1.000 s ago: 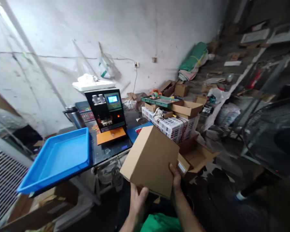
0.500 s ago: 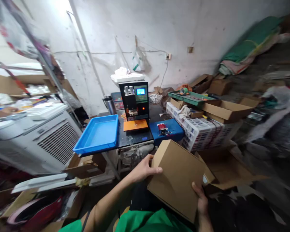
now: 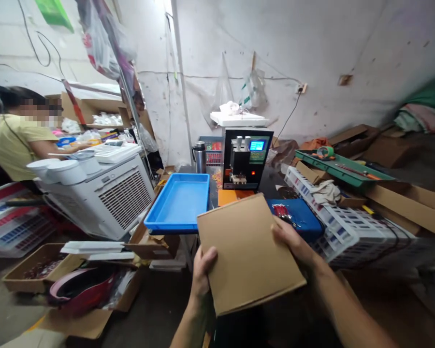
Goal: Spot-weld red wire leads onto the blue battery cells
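Both my hands hold a plain brown cardboard box [image 3: 246, 251] in front of me. My left hand [image 3: 203, 270] grips its lower left edge with the thumb on top. On its right edge, my right hand [image 3: 293, 244] is closed round it. Just beyond the box, an empty blue plastic tray [image 3: 179, 203] sits on the dark table, with a black machine [image 3: 246, 159] with a small lit screen and an orange pad behind it. A blue block [image 3: 297, 215] with red parts on it lies right of the box.
A white air cooler [image 3: 101, 198] stands at left, with a person in a yellow shirt [image 3: 14, 135] behind it. White crates [image 3: 351, 227] and open cardboard boxes [image 3: 402, 203] crowd the right. Boxes and a red helmet [image 3: 76, 290] lie on the floor at lower left. A steel flask [image 3: 200, 157] stands by the machine.
My view has swung left, away from the cluttered right side to the table and air cooler. The box has turned flatter toward me and both hands have shifted along its edges.
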Motion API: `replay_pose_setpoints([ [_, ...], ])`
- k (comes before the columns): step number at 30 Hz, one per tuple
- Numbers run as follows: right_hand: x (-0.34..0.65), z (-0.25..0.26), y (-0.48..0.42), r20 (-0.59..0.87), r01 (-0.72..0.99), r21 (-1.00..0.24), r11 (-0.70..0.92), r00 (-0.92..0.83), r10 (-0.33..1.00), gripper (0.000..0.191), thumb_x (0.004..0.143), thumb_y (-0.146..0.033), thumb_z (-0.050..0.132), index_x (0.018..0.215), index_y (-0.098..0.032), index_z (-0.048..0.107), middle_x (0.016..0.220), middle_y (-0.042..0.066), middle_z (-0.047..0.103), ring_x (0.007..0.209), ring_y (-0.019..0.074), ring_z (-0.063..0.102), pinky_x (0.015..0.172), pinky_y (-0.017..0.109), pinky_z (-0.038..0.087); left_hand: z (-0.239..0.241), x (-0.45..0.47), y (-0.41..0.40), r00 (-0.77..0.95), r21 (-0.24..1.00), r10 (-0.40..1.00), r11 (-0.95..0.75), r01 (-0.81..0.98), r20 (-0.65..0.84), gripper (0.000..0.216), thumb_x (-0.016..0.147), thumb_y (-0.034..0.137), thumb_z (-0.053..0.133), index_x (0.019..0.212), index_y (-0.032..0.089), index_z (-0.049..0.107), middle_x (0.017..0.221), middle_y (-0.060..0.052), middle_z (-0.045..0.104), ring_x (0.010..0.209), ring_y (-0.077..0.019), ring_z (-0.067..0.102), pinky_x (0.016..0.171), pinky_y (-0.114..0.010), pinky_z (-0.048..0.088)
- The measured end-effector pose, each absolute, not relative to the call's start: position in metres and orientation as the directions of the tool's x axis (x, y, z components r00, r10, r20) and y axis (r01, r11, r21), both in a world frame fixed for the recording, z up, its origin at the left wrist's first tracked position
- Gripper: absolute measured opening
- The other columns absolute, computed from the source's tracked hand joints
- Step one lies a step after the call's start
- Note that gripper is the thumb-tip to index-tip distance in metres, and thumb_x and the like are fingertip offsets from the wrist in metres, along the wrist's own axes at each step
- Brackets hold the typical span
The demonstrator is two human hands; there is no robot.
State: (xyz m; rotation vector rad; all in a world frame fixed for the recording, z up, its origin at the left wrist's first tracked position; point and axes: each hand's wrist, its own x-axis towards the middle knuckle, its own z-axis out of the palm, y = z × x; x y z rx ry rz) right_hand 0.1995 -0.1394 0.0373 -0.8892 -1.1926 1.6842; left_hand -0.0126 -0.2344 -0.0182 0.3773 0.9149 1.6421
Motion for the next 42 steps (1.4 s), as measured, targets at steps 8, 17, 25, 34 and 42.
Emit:
replay_pose_setpoints([
  [8,0.085,-0.021,-0.053,0.091,-0.022,-0.996,0.089,-0.239,0.967,0.056,0.094,-0.054,0.04,0.117,-0.008,0.062,0.106,0.022,0.07,0.088,0.0281,0.071,0.077,0.045,0.055,0.022,-0.103,-0.148,-0.741,0.605,0.659,-0.54,-0.586,-0.129,0.035,0.079,0.038,0.065,0.108,0.018,0.067,0.096,-0.006,0.073,0.09,-0.0223,0.07,0.088,-0.036,0.059],
  [17,-0.036,-0.079,-0.076,0.455,0.387,-0.275,0.88,-0.754,0.474,0.043,0.085,-0.034,0.069,0.122,-0.013,0.06,0.112,0.014,0.067,0.119,0.0299,0.055,0.114,0.052,0.033,0.023,-0.187,-0.064,-0.929,0.658,0.364,-0.684,-0.316,-0.068,0.031,0.077,0.026,0.065,0.105,0.014,0.066,0.103,-0.006,0.071,0.099,-0.0165,0.068,0.093,-0.028,0.055],
  [25,-0.032,-0.093,-0.099,0.481,0.476,-0.138,0.868,-0.734,0.479,0.013,0.092,-0.008,0.051,0.089,-0.014,0.063,0.08,0.007,0.063,0.077,0.0217,0.054,0.08,0.036,0.042,-0.025,-0.174,-0.05,-0.935,0.785,0.258,-0.513,-0.347,-0.245,0.033,0.071,0.028,0.074,0.099,0.012,0.065,0.095,-0.007,0.07,0.092,-0.021,0.069,0.078,-0.034,0.061],
  [34,-0.031,-0.094,-0.112,0.496,0.497,-0.222,0.839,-0.683,0.537,0.023,0.093,-0.007,0.046,0.081,-0.014,0.065,0.073,0.008,0.062,0.073,0.0219,0.052,0.075,0.036,0.039,-0.043,-0.137,-0.049,-0.895,0.835,0.241,-0.331,-0.44,-0.376,0.035,0.07,0.026,0.076,0.098,0.01,0.063,0.089,-0.007,0.068,0.082,-0.0202,0.069,0.069,-0.032,0.062],
  [42,-0.012,-0.091,-0.103,0.516,0.42,-0.274,0.865,-0.695,0.501,0.013,0.09,-0.009,0.052,0.089,-0.013,0.064,0.082,0.009,0.065,0.082,0.0238,0.053,0.087,0.036,0.038,-0.038,-0.135,-0.032,-0.762,0.759,0.417,-0.218,-0.613,-0.495,0.031,0.08,0.025,0.063,0.108,0.012,0.062,0.083,-0.006,0.07,0.071,-0.0189,0.069,0.067,-0.031,0.06],
])
